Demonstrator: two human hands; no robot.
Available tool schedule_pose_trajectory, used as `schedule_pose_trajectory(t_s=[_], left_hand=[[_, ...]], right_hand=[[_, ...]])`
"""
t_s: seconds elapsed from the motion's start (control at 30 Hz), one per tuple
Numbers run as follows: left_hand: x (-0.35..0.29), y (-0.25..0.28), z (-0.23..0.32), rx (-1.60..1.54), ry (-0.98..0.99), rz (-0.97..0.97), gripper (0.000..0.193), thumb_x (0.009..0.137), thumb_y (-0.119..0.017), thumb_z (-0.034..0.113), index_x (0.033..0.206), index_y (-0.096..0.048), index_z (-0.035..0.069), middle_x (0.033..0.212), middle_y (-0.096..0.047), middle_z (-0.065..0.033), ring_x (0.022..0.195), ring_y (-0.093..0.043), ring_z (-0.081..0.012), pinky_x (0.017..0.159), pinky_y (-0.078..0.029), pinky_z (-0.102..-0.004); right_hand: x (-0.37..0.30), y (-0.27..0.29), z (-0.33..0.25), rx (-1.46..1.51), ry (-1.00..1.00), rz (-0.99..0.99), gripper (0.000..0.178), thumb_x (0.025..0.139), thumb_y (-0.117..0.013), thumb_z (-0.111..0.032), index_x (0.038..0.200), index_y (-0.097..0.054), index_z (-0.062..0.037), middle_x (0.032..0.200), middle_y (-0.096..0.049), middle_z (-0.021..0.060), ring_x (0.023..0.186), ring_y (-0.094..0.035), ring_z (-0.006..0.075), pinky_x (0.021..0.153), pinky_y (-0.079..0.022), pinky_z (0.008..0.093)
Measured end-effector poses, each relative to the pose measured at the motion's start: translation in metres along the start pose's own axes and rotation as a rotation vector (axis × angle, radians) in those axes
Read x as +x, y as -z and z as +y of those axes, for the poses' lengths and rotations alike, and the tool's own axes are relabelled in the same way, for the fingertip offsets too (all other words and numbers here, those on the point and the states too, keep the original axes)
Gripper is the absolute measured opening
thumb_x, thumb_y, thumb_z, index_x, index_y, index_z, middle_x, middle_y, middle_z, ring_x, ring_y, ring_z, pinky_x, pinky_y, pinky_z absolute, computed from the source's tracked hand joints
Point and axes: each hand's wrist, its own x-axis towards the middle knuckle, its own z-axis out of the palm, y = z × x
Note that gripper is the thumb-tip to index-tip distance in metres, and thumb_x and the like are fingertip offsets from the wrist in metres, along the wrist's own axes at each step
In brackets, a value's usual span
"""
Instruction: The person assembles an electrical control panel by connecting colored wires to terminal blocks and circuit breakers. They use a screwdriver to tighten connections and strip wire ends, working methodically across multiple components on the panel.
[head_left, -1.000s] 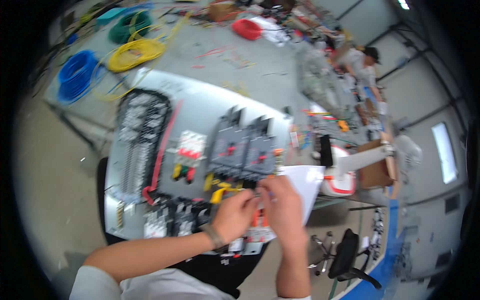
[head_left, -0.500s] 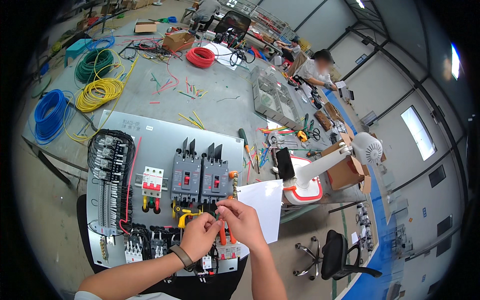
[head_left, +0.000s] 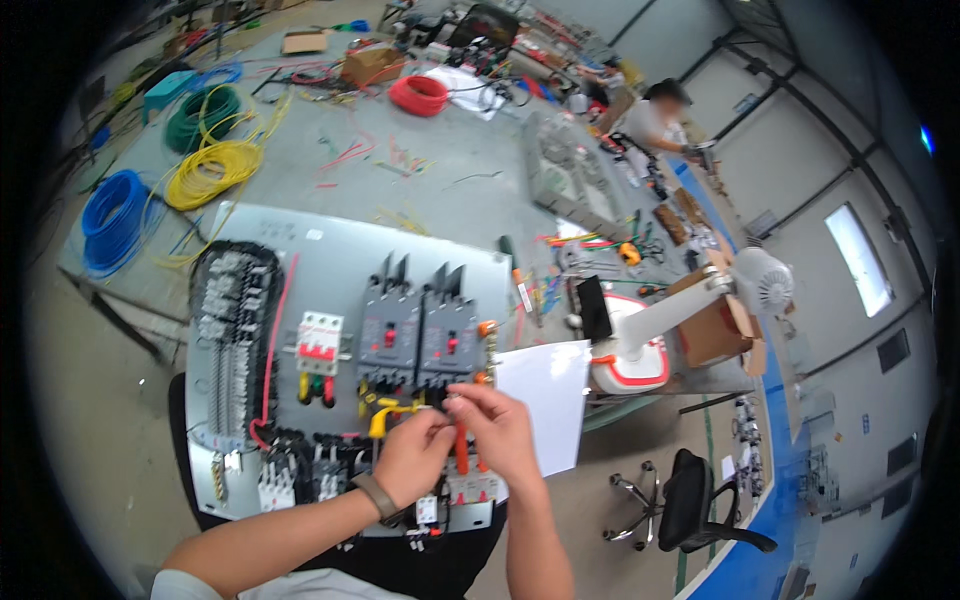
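Both hands meet just below the right-hand grey circuit breaker on a metal mounting plate. The fingers of my left hand are pinched together; what they hold is too small and blurred to name. Close beside it, my right hand also pinches with thumb and forefinger, its contents hidden. A yellow-handled tool lies against the left hand's fingers. Under the hands run red-orange strips, partly covered. A second grey breaker and a white breaker with red levers sit to the left.
Wiring and terminal blocks line the plate's left side. Blue, green, yellow and red wire coils lie on the table. Right of the plate are white paper, a phone and a white fan. Another person sits farther back.
The whole view has shifted, so the plate and table appear farther right, and the picture is blurrier. Both hands remain pinched together below the right breaker.
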Motion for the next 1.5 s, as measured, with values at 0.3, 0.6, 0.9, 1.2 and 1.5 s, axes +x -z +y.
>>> schedule_pose_trajectory(t_s=[0.3, 0.6, 0.9, 1.2, 1.5], left_hand=[[-0.022, 0.001, 0.009, 0.377, -0.153, -0.103, 0.05, 0.096, -0.065, 0.013, 0.14, -0.053, -0.007, 0.133, -0.056, -0.0215, 0.115, -0.063, -0.0318, 0.087, -0.058, -0.0369], [-0.016, 0.001, 0.019, 0.183, -0.024, 0.006, 0.048, 0.099, -0.059, 0.014, 0.141, -0.047, -0.005, 0.13, -0.061, -0.0307, 0.122, -0.06, -0.0471, 0.1, -0.05, -0.049], [-0.007, -0.003, 0.006, 0.095, 0.023, 0.105, 0.023, 0.104, -0.054, 0.017, 0.118, -0.057, -0.002, 0.103, -0.07, -0.027, 0.099, -0.066, -0.0492, 0.082, -0.051, -0.0547], [-0.008, -0.001, 0.009, 0.192, 0.047, 0.006, 0.022, 0.102, -0.055, 0.018, 0.112, -0.055, -0.001, 0.104, -0.069, -0.0263, 0.099, -0.065, -0.0479, 0.083, -0.05, -0.0566], [-0.003, -0.008, -0.004, 0.445, -0.063, -0.064, 0.023, 0.1, -0.055, 0.019, 0.106, -0.057, -0.004, 0.097, -0.071, -0.0258, 0.092, -0.068, -0.0445, 0.08, -0.052, -0.056]], right_hand=[[-0.006, -0.01, 0.0, 0.133, -0.066, 0.066, 0.018, 0.099, -0.071, -0.006, 0.115, -0.075, 0.0032, 0.099, -0.079, 0.0088, 0.086, -0.07, 0.0091, 0.076, -0.057, 0.0262], [-0.013, -0.036, -0.01, -0.431, 0.143, 0.272, 0.021, 0.094, -0.073, -0.009, 0.11, -0.078, 0.0027, 0.101, -0.079, 0.0197, 0.088, -0.078, 0.0265, 0.082, -0.059, 0.0361], [-0.017, -0.054, -0.036, -0.664, 0.114, 0.262, 0.02, 0.093, -0.073, -0.008, 0.109, -0.079, 0.0029, 0.098, -0.078, 0.0236, 0.085, -0.077, 0.0357, 0.08, -0.059, 0.0401], [-0.008, -0.043, -0.014, -0.707, 0.214, 0.266, 0.022, 0.092, -0.076, -0.009, 0.107, -0.078, 0.0061, 0.09, -0.079, 0.0197, 0.075, -0.074, 0.0248, 0.074, -0.057, 0.0359], [-0.01, -0.036, -0.006, -0.572, 0.225, 0.236, 0.02, 0.091, -0.077, -0.006, 0.107, -0.078, 0.0043, 0.094, -0.078, 0.018, 0.081, -0.072, 0.025, 0.08, -0.056, 0.0354]])
